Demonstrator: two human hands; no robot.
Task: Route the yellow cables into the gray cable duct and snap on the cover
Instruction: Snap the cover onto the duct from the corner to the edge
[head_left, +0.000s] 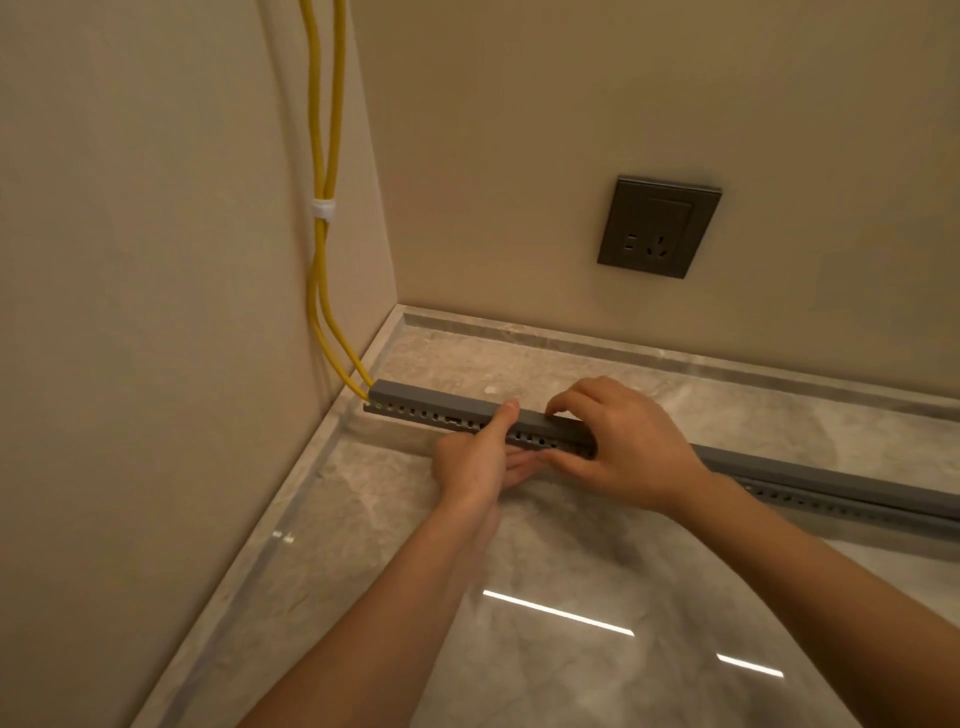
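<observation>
Marble floor (571, 649), covered gray duct (441, 408), yellow cables (324, 156)

countertop (545, 649): polished marble-look stone, glossy (mirrors ceiling light strips) | cable duct (810, 488): matt gray plastic, perforated side wall | cover (431, 399): smooth matt gray plastic | yellow cables (324, 156): smooth plastic jacket | wall (519, 130): matt beige paint | socket plate (658, 226): satin gray, faint sheen

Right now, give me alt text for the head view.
Both hands, left and right, press the cover onto the gray duct on a marble floor. Yellow cables enter its left end.
</observation>
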